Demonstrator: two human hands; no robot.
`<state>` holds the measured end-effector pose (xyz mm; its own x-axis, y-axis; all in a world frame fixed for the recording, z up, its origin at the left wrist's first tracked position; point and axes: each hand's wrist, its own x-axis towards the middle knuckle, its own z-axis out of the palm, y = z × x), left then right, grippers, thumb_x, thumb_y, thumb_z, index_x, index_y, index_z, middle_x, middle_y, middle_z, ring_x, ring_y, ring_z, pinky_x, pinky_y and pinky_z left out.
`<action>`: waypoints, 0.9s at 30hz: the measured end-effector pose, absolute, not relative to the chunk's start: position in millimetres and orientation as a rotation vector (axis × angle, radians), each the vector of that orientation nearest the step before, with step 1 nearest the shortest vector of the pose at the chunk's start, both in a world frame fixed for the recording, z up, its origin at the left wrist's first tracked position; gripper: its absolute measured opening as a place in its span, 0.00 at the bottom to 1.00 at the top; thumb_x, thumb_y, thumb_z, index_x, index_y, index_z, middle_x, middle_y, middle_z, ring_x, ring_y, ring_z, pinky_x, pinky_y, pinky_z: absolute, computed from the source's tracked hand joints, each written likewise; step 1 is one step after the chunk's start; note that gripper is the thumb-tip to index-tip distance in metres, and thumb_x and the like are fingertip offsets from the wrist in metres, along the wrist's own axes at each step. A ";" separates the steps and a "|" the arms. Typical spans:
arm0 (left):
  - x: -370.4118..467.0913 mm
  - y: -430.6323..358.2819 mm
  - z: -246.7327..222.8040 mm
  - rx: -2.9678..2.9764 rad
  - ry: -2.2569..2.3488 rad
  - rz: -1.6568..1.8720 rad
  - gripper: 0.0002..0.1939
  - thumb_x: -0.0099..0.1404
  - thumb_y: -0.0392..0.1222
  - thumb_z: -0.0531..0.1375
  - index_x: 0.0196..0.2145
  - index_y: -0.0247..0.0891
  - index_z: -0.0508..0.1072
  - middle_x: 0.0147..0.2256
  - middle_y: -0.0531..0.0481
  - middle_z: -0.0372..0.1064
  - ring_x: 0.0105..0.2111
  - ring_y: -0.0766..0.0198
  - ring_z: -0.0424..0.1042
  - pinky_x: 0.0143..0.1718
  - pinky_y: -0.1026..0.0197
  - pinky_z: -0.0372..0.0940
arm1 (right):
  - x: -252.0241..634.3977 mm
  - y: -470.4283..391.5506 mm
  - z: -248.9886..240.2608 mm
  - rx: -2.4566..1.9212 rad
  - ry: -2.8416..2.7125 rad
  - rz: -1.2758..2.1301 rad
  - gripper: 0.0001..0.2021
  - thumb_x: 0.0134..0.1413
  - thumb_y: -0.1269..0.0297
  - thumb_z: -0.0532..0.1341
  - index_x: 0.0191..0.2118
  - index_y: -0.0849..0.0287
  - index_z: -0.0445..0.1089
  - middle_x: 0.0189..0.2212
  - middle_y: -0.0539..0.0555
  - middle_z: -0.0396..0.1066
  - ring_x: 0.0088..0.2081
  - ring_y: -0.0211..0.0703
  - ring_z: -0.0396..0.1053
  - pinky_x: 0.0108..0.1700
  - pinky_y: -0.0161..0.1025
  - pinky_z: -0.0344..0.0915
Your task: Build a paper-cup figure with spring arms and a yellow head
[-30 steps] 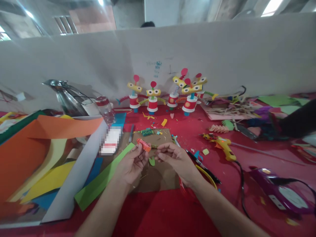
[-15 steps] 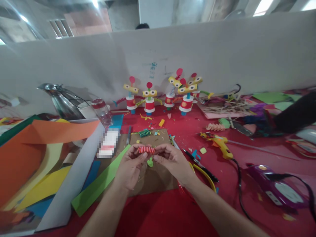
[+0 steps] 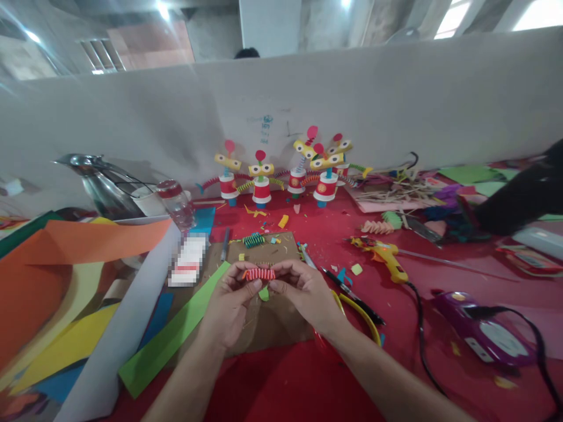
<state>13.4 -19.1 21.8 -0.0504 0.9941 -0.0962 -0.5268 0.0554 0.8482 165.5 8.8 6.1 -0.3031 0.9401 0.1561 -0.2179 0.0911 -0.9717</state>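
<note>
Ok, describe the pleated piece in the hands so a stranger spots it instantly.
On the red table lies a brown board. Over it, the left hand and right hand hold the pleated paper spring between them. Its pinkish-red folds set it apart from the green spring behind.

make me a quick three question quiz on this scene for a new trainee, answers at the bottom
1. Which thing is held between the left hand and the right hand?
a) jug
b) red coil
c) pen

2. True or false: the glue gun lies to the right of the brown board.

3. How many cup figures stand near the wall?

Key:
1. b
2. True
3. Five
</note>
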 end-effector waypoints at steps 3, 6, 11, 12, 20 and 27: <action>15.3 -19.0 18.3 0.723 0.902 1.442 0.10 0.49 0.33 0.70 0.31 0.38 0.76 0.31 0.53 0.75 0.34 0.70 0.71 0.39 0.68 0.65 | 162.9 8.2 5.6 -0.839 -1.383 1.391 0.09 0.46 0.65 0.68 0.36 0.57 0.72 0.32 0.49 0.75 0.34 0.38 0.72 0.39 0.37 0.68; 17.7 -19.7 14.9 0.706 0.934 1.447 0.11 0.48 0.36 0.71 0.31 0.38 0.76 0.31 0.53 0.74 0.34 0.68 0.71 0.39 0.67 0.65 | 160.9 7.1 5.0 -0.890 -1.410 1.360 0.09 0.46 0.62 0.68 0.34 0.57 0.71 0.31 0.49 0.74 0.33 0.39 0.72 0.38 0.38 0.68; 17.9 -19.7 12.4 0.758 1.013 1.488 0.13 0.49 0.38 0.71 0.34 0.40 0.77 0.33 0.52 0.74 0.35 0.67 0.70 0.41 0.64 0.64 | 163.9 9.5 3.5 -0.918 -1.489 1.339 0.10 0.46 0.67 0.66 0.38 0.56 0.69 0.33 0.50 0.74 0.33 0.39 0.72 0.37 0.38 0.68; 17.2 -19.6 12.6 0.800 1.048 1.489 0.12 0.50 0.38 0.70 0.34 0.40 0.77 0.33 0.52 0.74 0.35 0.67 0.70 0.41 0.64 0.64 | 165.1 10.8 2.9 -0.920 -1.500 1.325 0.11 0.46 0.68 0.65 0.38 0.56 0.69 0.34 0.51 0.74 0.34 0.39 0.72 0.37 0.38 0.68; 14.5 -20.8 21.1 1.199 1.311 1.406 0.08 0.55 0.39 0.66 0.36 0.41 0.78 0.37 0.49 0.74 0.38 0.61 0.72 0.42 0.60 0.66 | 167.7 15.6 -0.7 -0.863 -1.447 1.336 0.14 0.46 0.64 0.67 0.42 0.55 0.69 0.38 0.52 0.73 0.35 0.39 0.71 0.39 0.39 0.68; 16.8 -20.3 23.7 1.318 1.288 1.409 0.07 0.53 0.34 0.66 0.30 0.44 0.80 0.33 0.49 0.73 0.33 0.61 0.71 0.36 0.62 0.65 | 165.0 7.2 10.0 -0.928 -1.526 1.205 0.08 0.52 0.60 0.65 0.38 0.55 0.75 0.35 0.53 0.76 0.34 0.41 0.71 0.39 0.40 0.67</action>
<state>16.8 -20.3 23.7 -0.1386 0.9750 0.1738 0.0857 -0.1630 0.9829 165.0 7.2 10.0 -0.2633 0.9399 0.2175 0.0063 0.2271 -0.9739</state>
